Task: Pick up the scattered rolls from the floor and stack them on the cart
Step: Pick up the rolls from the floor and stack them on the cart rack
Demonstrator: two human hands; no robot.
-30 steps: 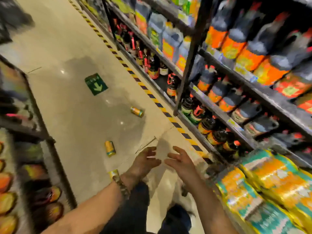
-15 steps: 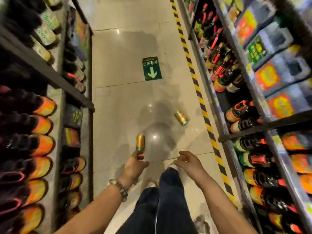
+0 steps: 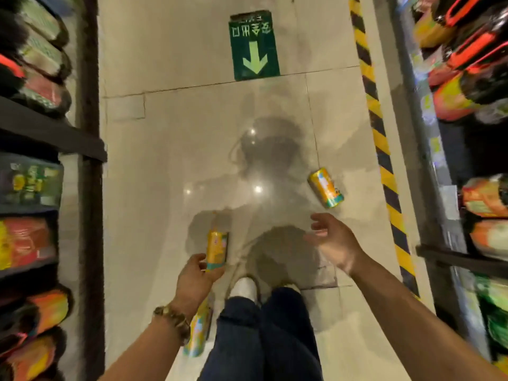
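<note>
My left hand (image 3: 195,281) curled round the nearest yellow roll (image 3: 217,247) on the floor | right hand (image 3: 335,243) loose, empty | roll ahead-right (image 3: 325,187) and roll by my leg (image 3: 198,332) lay unpicked | barely begun, I judged (cart unseen)

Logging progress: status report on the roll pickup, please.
Left hand at end of nearest yellow roll, grip unclear; right hand open, empty. Second roll on floor by striped tape, third roll under left wrist. Nothing blocking; cart not in view.
</note>
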